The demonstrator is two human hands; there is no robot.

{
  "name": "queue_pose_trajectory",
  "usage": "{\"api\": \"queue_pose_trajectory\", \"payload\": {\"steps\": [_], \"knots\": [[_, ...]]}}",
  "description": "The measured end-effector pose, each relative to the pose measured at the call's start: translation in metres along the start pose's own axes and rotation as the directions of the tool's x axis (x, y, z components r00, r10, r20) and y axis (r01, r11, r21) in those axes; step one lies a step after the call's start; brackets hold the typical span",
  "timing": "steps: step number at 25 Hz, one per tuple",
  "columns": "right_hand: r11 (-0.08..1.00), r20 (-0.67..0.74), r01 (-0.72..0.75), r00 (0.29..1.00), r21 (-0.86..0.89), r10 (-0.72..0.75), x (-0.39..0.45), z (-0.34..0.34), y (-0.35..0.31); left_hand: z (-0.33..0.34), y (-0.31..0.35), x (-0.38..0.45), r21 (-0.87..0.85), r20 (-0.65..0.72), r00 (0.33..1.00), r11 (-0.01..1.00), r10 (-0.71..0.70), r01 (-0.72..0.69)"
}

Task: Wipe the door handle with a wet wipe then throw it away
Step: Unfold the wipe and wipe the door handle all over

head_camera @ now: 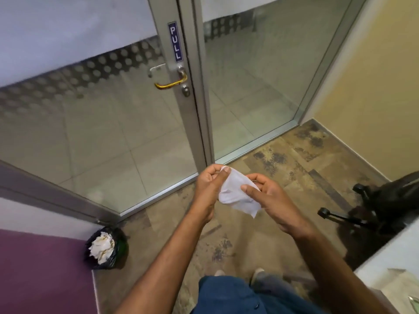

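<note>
A white wet wipe [235,196] is stretched between both hands at waist height in front of the glass door. My left hand [207,184] pinches its upper corner between thumb and fingers. My right hand [269,200] grips its right side with the thumb laid across it. The brass lever door handle [171,83] sits on the grey door frame well above and to the left of the hands, under a blue PULL sign [175,41]. A bin with a black liner [106,248], filled with crumpled white paper, stands on the floor at the lower left.
A keyhole cylinder [186,90] sits just below the handle. A purple and white wall [40,268] is at the left, a yellow wall [374,87] at the right. A black office chair base [374,207] stands at the right, beside a white counter edge [390,264].
</note>
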State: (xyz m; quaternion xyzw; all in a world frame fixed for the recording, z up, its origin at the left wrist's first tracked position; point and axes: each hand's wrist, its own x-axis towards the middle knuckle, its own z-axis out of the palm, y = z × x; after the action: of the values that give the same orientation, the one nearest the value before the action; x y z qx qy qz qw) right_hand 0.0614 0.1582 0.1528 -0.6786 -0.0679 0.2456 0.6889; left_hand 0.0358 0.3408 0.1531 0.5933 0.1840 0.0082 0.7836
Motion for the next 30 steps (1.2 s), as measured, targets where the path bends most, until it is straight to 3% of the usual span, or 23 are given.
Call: {"api": "queue_pose_trajectory", "payload": {"steps": [5,7,9,14,20,23,26,30], "knots": [[0.988,-0.004,-0.023,1.000,0.156,0.024,0.091,0.043,-0.034,-0.051,0.033,0.046,-0.015,-0.154,0.985,0.997,0.079,-0.082],[0.990,0.007,0.009,1.000,0.141,-0.010,0.129,0.057,-0.051,-0.067,0.046,0.071,-0.007,-0.214,0.971,0.994,0.105,-0.109],[0.993,0.041,0.076,0.996,0.088,-0.080,0.170,0.070,-0.070,-0.083,0.061,0.102,0.008,-0.276,0.951,0.990,0.138,-0.142],[0.926,0.169,0.275,0.957,-0.259,-0.237,0.275,0.096,-0.104,-0.122,0.099,0.190,0.075,-0.436,0.874,0.976,0.217,-0.205],[0.639,0.336,0.493,0.870,-0.590,-0.361,0.389,0.117,-0.135,-0.153,0.132,0.284,0.166,-0.579,0.767,0.961,0.277,-0.221],[0.438,0.377,0.519,0.848,-0.734,-0.373,0.427,0.131,-0.136,-0.165,0.134,0.316,0.175,-0.648,0.719,0.968,0.249,-0.178],[0.305,0.399,0.541,0.815,-0.783,-0.420,0.451,0.142,-0.133,-0.175,0.131,0.339,0.192,-0.688,0.689,0.973,0.228,-0.129],[0.012,0.382,0.450,0.771,-0.893,-0.510,0.469,0.155,-0.126,-0.187,0.127,0.359,0.213,-0.717,0.671,0.976,0.188,-0.047]]}}
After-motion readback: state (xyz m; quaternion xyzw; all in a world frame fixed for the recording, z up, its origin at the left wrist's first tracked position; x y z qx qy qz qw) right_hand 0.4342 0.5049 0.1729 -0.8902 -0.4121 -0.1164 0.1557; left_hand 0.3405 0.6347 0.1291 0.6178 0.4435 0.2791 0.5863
